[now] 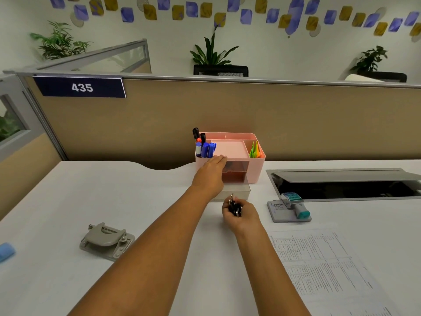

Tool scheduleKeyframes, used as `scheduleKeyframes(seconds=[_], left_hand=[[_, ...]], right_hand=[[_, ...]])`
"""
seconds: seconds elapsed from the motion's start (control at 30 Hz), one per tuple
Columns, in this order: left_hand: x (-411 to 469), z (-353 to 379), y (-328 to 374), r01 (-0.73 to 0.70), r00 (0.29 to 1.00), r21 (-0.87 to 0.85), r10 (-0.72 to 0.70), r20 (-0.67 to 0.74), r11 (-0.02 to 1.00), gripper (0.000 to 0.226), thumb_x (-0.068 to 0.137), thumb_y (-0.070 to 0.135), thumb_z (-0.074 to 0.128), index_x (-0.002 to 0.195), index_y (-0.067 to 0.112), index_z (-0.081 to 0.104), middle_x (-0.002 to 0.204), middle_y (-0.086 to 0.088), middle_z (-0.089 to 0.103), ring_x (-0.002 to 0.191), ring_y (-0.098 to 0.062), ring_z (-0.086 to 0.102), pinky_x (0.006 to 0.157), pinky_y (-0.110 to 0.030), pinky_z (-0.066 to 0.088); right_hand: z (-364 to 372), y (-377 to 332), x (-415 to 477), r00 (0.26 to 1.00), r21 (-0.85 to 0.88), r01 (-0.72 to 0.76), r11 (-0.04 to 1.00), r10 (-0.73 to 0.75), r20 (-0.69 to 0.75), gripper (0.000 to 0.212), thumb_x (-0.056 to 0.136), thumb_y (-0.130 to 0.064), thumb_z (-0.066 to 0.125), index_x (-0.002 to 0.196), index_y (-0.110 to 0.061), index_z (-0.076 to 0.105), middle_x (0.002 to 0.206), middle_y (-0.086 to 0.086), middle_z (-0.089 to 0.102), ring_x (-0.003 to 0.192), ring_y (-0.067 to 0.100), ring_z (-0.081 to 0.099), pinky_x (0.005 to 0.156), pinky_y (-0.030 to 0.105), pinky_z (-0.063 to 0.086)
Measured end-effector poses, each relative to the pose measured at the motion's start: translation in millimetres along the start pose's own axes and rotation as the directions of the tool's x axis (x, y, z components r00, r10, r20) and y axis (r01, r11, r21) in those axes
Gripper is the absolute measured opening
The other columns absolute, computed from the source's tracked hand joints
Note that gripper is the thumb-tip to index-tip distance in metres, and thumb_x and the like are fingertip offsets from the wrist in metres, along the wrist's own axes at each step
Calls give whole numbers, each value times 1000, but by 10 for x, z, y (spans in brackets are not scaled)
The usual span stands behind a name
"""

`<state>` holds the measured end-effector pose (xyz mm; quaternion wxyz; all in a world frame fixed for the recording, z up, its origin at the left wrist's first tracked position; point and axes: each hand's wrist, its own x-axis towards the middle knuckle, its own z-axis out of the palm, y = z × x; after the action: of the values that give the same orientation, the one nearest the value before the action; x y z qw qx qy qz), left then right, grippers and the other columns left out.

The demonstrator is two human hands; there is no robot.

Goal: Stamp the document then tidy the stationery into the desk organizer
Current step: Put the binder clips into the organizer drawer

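A pink desk organizer [256, 166] stands at the back of the white desk, with markers [206, 148] in its left compartment and coloured slips [256, 150] at its right. Its clear lower drawer [239, 193] is pulled out toward me. My left hand [210, 173] rests on the organizer's front top edge with straight fingers. My right hand [240, 214] grips a bunch of black binder clips [234, 207] just in front of the open drawer. A printed document [323, 267] lies at the right. A stamp [296, 205] lies on its ink pad [282, 213].
A grey hole punch [106, 239] sits at the left of the desk. A blue object [6, 250] shows at the far left edge. An open cable tray [341, 185] is sunk into the desk at the right. A beige partition stands behind the organizer.
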<state>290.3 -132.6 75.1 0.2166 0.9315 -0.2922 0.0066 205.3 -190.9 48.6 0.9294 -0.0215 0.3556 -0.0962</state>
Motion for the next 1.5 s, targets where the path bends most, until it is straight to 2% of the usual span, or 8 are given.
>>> scheduleKeyframes(seconds=[0.33, 0.83, 0.93, 1.03, 1.13, 1.2, 1.37, 1.5], left_hand=[[14, 27, 16, 39, 999, 8, -39, -2, 999, 72, 86, -3, 54, 145, 17, 18, 155, -2, 20, 144, -21, 17, 114, -37, 25], [9, 25, -8, 10, 1000, 6, -10, -7, 1000, 71, 86, -4, 52, 146, 16, 19, 154, -3, 22, 143, -21, 18, 114, -36, 26], [11, 32, -8, 11, 1000, 1, -11, -14, 1000, 71, 86, -5, 52, 146, 16, 19, 154, -2, 22, 143, -21, 18, 114, -36, 26], [9, 34, -12, -1, 1000, 3, 1, -23, 1000, 71, 86, -6, 50, 145, 16, 20, 154, -2, 22, 143, -20, 18, 113, -34, 27], [9, 33, -22, -17, 1000, 0, 17, -22, 1000, 69, 86, -6, 51, 145, 14, 21, 154, -2, 23, 143, -19, 18, 113, -34, 28], [10, 26, -17, -11, 1000, 2, 11, -15, 1000, 66, 87, -1, 52, 145, 14, 22, 154, -3, 24, 143, -20, 20, 113, -36, 28], [9, 18, -5, 6, 1000, -26, -6, -1, 1000, 65, 87, 5, 55, 143, 16, 25, 152, -3, 28, 141, -21, 25, 112, -36, 29], [-1, 24, 1, 17, 1000, -23, -17, 3, 1000, 65, 89, 6, 53, 145, 16, 21, 154, -1, 23, 143, -20, 19, 115, -36, 24]], right_hand=[[604, -338, -113, 995, -242, 98, 965, -104, -9, 34, 98, -11, 35, 131, -9, 41, 124, 18, 47, 128, 32, 42, 108, 43, 35], [706, -273, 196, 977, -554, 169, 815, -213, -17, 48, 95, -19, 45, 140, -12, 30, 142, 14, 41, 133, 31, 37, 111, 46, 30], [665, -260, 126, 944, -763, 254, 595, -324, 62, 43, 97, -13, 42, 138, -12, 31, 135, 12, 44, 129, 28, 41, 107, 39, 37], [598, -267, 104, 842, -893, 430, 131, -416, 344, 36, 98, -14, 41, 134, -13, 40, 124, 7, 49, 123, 26, 45, 101, 34, 41], [532, -346, 134, 555, -626, 520, -581, -327, 765, 45, 91, -16, 51, 135, -14, 41, 137, 10, 45, 125, 25, 42, 104, 38, 40], [537, -391, 115, 491, -361, 419, -833, -127, 862, 60, 88, -26, 58, 141, -16, 32, 145, 9, 37, 132, 25, 34, 107, 37, 33], [494, -450, 205, 694, -59, 210, -976, 107, 712, 105, 76, -40, 71, 148, -14, -1, 155, 11, 11, 143, 32, 12, 117, 43, 15], [417, -454, 349, 668, 33, 134, -990, 115, 735, 111, 72, -41, 74, 148, -11, -1, 155, 9, 11, 142, 31, 12, 118, 41, 11]])
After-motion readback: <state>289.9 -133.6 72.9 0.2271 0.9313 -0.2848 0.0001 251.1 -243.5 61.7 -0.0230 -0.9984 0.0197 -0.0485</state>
